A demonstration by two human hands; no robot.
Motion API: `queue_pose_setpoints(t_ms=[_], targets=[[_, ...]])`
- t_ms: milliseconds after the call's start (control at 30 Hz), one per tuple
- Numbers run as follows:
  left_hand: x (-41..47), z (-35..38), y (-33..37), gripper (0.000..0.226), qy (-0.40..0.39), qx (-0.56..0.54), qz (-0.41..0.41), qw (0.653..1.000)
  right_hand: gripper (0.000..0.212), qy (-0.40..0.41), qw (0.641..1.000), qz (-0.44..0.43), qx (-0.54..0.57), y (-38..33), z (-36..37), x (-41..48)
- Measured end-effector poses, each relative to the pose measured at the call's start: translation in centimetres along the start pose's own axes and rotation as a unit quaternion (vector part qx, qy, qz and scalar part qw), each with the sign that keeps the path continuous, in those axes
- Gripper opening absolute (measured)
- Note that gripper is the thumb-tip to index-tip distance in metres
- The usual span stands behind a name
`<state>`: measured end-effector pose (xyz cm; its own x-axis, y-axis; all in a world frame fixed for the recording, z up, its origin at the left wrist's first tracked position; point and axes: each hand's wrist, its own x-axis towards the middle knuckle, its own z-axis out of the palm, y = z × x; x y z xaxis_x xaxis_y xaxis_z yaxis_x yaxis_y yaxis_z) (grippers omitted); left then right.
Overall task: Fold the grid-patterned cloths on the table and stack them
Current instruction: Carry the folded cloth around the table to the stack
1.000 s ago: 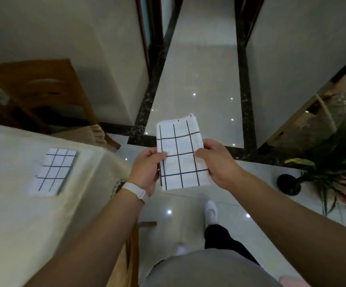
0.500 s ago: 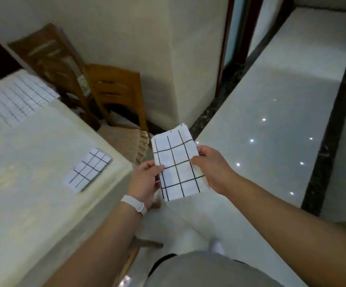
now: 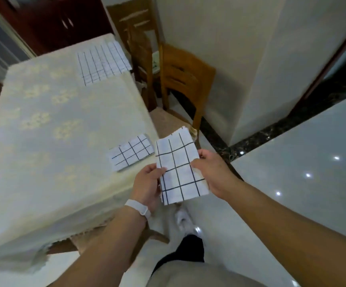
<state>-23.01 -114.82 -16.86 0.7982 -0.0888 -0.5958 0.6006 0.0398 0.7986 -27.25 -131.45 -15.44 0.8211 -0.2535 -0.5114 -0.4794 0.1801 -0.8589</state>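
Both the left hand [image 3: 147, 183] and right hand [image 3: 211, 172] pinch the folded cloth [image 3: 179, 170] just beside the folded one [image 3: 131, 152] (table's near corner); loosening either pinch might spring its layers open.

Folded grid cloth [image 3: 179, 169] held upright off-table, second folded cloth [image 3: 131, 152] near table edge, unfolded cloth [image 3: 103, 62] at far end

Bare forearms without sleeves, a white wristband [image 3: 137, 208] on the left wrist at lower centre, a grey garment [image 3: 199, 274] along the bottom edge, dark trousers [image 3: 185, 248] and a white shoe [image 3: 184, 219].
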Motion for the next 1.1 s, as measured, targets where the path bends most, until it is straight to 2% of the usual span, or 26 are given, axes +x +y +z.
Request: queue_pose_setpoints(t_ms=[67, 133, 300, 400, 500, 600, 700, 767, 867, 1100], targets=[[2.1, -0.8, 0.6, 0.019, 0.0, -0.007, -0.005, 1.0, 0.021, -0.012, 1.0, 0.011, -0.018, -0.6, 1.4, 2.3], [4.6, -1.7, 1.1, 0.007, -0.003, -0.024, 0.0, 1.0, 0.021, -0.023, 0.998, 0.018, -0.05, -1.4, 2.8, 4.7], [9.5, -3.1, 2.6, 0.024, 0.004, -0.062, -0.015, 0.998, 0.016, -0.037, 0.99, 0.029, -0.132, -4.5, 6.2, 9.9], [12.2, -4.3, 3.7, 0.016, 0.015, -0.08, -0.026, 0.996, 0.01, -0.054, 0.982, 0.019, -0.179, -6.4, 8.5, 12.9], [13.6, -6.0, 4.2, 0.017, 0.045, -0.101, -0.033, 0.993, 0.011, -0.071, 0.968, 0.006, -0.242, -7.2, 10.9, 15.6], [14.0, -7.9, 4.0, 0.025, 0.071, -0.101, -0.039, 0.992, 0.011, -0.11, 0.946, -0.001, -0.305, -7.4, 13.1, 17.6], [14.3, -9.5, 3.2, 0.031, 0.096, -0.096, -0.045, 0.99, 0.027, -0.158, 0.919, -0.013, -0.361, -7.6, 15.2, 19.9], [14.3, -10.2, 2.8, 0.028, 0.113, -0.105, -0.048, 0.987, 0.033, -0.179, 0.896, -0.032, -0.405, -7.9, 16.8, 21.3], [14.4, -10.6, 2.3, 0.02, 0.151, -0.123, -0.057, 0.979, 0.028, -0.202, 0.866, -0.07, -0.452, -7.9, 19.0, 22.9], [15.4, -10.0, 0.5, 0.018, 0.232, -0.16, -0.104, 0.954, 0.036, -0.329, 0.774, -0.083, -0.535, -7.3, 23.2, 26.9]])
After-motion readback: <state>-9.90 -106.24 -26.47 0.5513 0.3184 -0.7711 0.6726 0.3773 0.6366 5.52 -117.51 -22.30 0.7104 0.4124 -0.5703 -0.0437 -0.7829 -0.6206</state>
